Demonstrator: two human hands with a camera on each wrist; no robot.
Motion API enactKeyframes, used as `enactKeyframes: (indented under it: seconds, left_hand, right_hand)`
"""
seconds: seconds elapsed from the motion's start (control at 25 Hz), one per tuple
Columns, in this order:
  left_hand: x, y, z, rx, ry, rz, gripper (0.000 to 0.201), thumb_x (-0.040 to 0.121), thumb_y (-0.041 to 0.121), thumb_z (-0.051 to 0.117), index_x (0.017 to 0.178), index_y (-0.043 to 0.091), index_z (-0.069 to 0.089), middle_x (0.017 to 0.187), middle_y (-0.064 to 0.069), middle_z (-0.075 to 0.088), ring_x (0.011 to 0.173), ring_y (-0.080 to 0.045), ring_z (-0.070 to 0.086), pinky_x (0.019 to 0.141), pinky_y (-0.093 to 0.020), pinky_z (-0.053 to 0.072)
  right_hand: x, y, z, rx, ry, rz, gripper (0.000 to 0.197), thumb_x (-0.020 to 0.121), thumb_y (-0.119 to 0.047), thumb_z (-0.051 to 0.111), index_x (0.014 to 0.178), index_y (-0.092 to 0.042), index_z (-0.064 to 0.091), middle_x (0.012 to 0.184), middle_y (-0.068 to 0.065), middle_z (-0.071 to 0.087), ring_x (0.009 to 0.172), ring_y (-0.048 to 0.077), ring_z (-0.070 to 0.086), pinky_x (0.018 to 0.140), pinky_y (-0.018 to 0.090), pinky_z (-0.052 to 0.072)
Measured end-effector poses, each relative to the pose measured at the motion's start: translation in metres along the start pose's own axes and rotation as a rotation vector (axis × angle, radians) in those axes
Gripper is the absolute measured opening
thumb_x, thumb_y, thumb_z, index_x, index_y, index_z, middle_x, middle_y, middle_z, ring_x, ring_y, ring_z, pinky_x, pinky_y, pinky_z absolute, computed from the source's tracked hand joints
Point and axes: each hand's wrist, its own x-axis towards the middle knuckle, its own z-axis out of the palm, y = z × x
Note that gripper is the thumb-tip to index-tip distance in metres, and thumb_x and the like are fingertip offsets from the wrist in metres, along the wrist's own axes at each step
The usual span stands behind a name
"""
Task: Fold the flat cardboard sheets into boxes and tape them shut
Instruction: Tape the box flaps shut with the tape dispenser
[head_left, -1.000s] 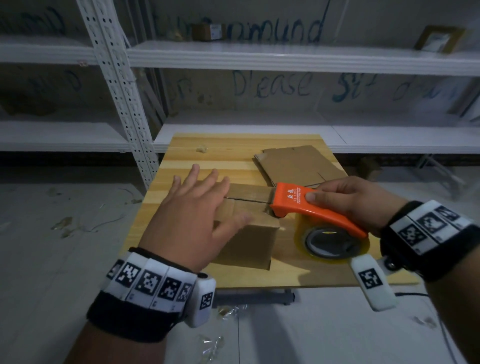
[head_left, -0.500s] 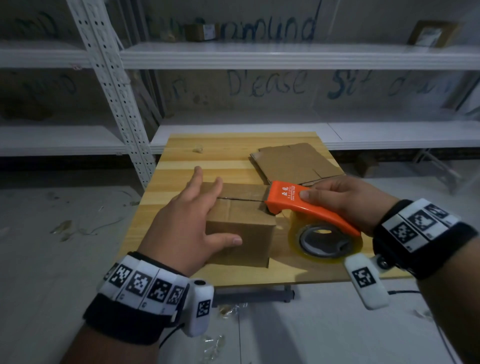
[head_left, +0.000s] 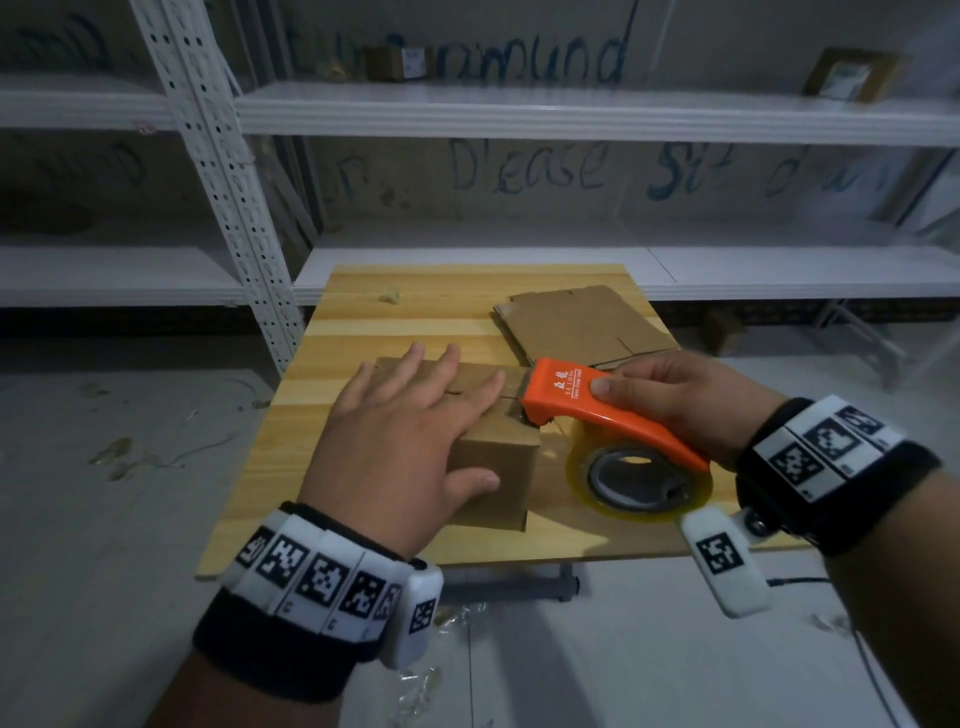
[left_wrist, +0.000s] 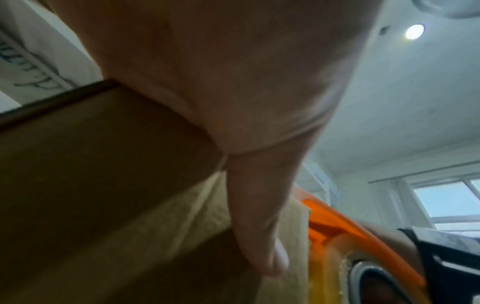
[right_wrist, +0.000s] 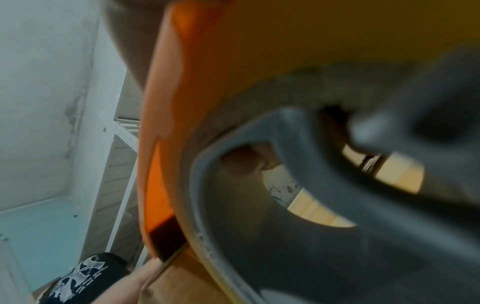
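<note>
- Two hands work one box (head_left: 491, 457) near the table (head_left: 363, 322) front edge; my left hand (head_left: 400, 441) now lies flatter, fingers spread, pressing the flaps.
- Right hand (head_left: 680, 400), fingers wrapped round the orange tape dispenser (head_left: 587, 410), has nudged its nose onto the seam; I judge taping is starting.

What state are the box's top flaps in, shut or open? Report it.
Shut, not visibly taped. The box flaps lie flat, meeting at a seam; the left hand presses them down, and the tape dispenser sits at the seam's end.
</note>
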Motion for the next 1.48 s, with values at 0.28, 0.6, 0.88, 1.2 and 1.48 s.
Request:
enactKeyframes:
  seconds: [0.28,0.6,0.88,1.2,1.48]
  left_hand:
    - [0.001,-0.002,0.001,-0.075,0.003,-0.034,0.083,0.092,0.074,0.06,0.158,0.071,0.01,0.18,0.024,0.003,0.168,-0.011,0.001,0.133,-0.047,0.007]
    - [0.0,-0.005,-0.001,-0.119,-0.003,-0.048,0.083,0.09,0.072,0.065,0.155,0.072,0.014,0.18,0.025,0.008,0.168,-0.011,0.005,0.133,-0.05,0.01]
    - [0.001,-0.003,-0.001,-0.114,-0.003,-0.053,0.084,0.09,0.071,0.065,0.155,0.072,0.012,0.179,0.025,0.008,0.168,-0.012,0.005,0.133,-0.05,0.01]
    - [0.0,-0.003,0.001,-0.103,0.007,-0.056,0.084,0.09,0.073,0.063,0.157,0.071,0.013,0.18,0.024,0.008,0.168,-0.012,0.005,0.133,-0.048,0.009]
    - [0.003,-0.004,0.001,-0.104,0.017,-0.059,0.085,0.089,0.074,0.064,0.157,0.072,0.013,0.18,0.025,0.01,0.168,-0.011,0.005,0.133,-0.05,0.012]
  right_hand:
    - [-0.009,0.009,-0.028,0.002,-0.022,0.042,0.062,0.065,-0.069,0.082,0.101,-0.019,0.081,0.097,0.017,0.083,0.087,0.037,0.082,0.089,0.051,0.064]
    - [-0.01,0.008,-0.04,-0.047,-0.066,0.085,0.082,0.049,-0.082,0.09,0.1,-0.019,0.082,0.101,0.017,0.083,0.091,0.038,0.081,0.096,0.056,0.063]
    - [-0.008,-0.014,-0.029,-0.351,-0.01,0.118,0.06,0.064,-0.081,0.073,0.102,-0.035,0.082,0.092,-0.004,0.085,0.087,0.022,0.082,0.095,0.051,0.063]
    - [0.017,0.004,0.0,-0.942,-0.029,0.169,0.049,0.083,-0.075,0.073,0.095,-0.029,0.081,0.088,-0.005,0.078,0.081,0.014,0.072,0.074,0.034,0.059]
    - [0.035,0.016,-0.015,-0.832,0.239,0.093,0.04,0.088,-0.074,0.068,0.113,-0.043,0.068,0.108,-0.008,0.067,0.087,0.014,0.063,0.062,0.032,0.052]
